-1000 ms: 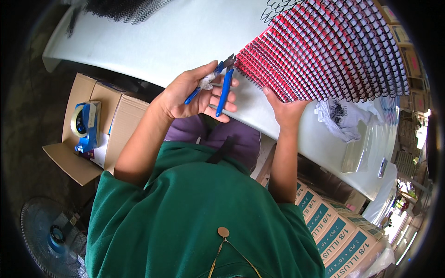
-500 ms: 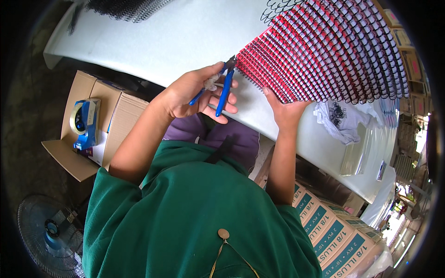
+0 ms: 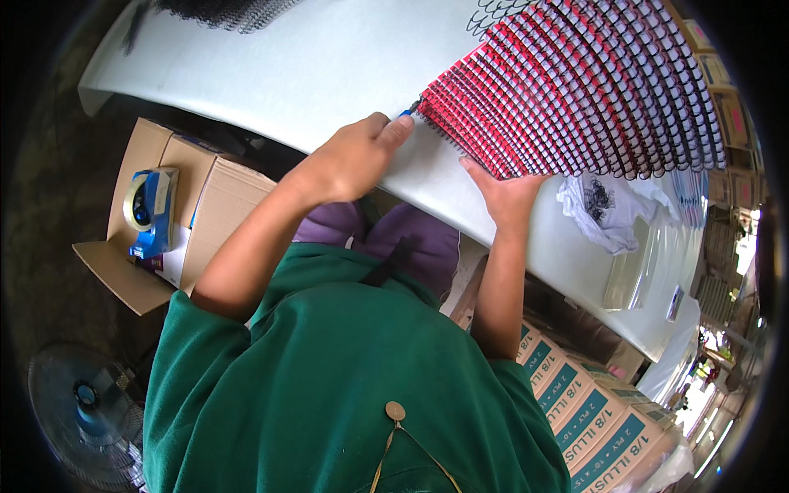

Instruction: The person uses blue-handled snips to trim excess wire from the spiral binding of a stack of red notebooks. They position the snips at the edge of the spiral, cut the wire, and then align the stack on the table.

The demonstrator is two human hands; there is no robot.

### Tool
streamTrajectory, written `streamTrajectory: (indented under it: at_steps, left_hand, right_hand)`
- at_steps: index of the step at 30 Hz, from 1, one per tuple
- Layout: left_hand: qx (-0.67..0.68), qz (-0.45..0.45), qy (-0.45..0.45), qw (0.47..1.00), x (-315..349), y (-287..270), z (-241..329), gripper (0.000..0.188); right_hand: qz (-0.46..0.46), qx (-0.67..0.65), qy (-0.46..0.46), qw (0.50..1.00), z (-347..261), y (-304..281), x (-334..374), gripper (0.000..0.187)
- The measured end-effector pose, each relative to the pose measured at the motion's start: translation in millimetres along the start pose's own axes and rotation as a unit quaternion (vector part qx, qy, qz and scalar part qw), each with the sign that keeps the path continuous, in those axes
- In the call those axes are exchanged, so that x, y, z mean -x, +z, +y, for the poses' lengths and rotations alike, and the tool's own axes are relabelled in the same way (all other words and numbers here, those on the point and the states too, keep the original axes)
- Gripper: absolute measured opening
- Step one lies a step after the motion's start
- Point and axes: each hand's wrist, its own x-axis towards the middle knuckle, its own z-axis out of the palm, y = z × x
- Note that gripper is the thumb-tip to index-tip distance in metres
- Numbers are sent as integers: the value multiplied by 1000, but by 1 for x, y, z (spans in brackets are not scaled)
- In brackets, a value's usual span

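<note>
My left hand [image 3: 352,158] is closed round a pair of blue-handled wire cutters [image 3: 407,111]; the fingers hide most of the handles. The dark jaws sit at the near left corner of a fanned stack of spiral-bound notebooks [image 3: 567,90], touching or very close to a coil end. Red and white edges show between the stack's black coils. My right hand [image 3: 511,193] grips the stack's near edge, its thumb toward the coils and its fingers hidden beneath.
Loose black coils [image 3: 226,12] lie on the white table [image 3: 271,78] at the far left. A white cloth [image 3: 604,218] lies right of my right hand. An open carton [image 3: 218,214] with a blue tape dispenser [image 3: 152,214], a fan [image 3: 82,411] and stacked cartons [image 3: 592,403] stand below.
My left hand has turned over and closed its fingers round the cutters, which were loosely held with handles spread. The jaws stay at the stack's corner. My right hand has barely shifted.
</note>
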Motion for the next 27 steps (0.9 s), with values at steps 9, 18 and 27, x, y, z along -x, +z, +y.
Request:
streamTrajectory:
  at_steps: [9,18,27]
  left_hand:
    - [564,-299,-70,767,-11,-3,-26,60]
    - [-15,-88,-66,994,-2,-12,20,57]
    - [548,-312,-104,769,-10,-11,-28,60]
  right_hand:
    - [25,95,-72,993,-7,3,-2,104]
    - [37,68,-14,997,-3,3,2,104]
    - [12,99,-24,995,-16,0,0,105]
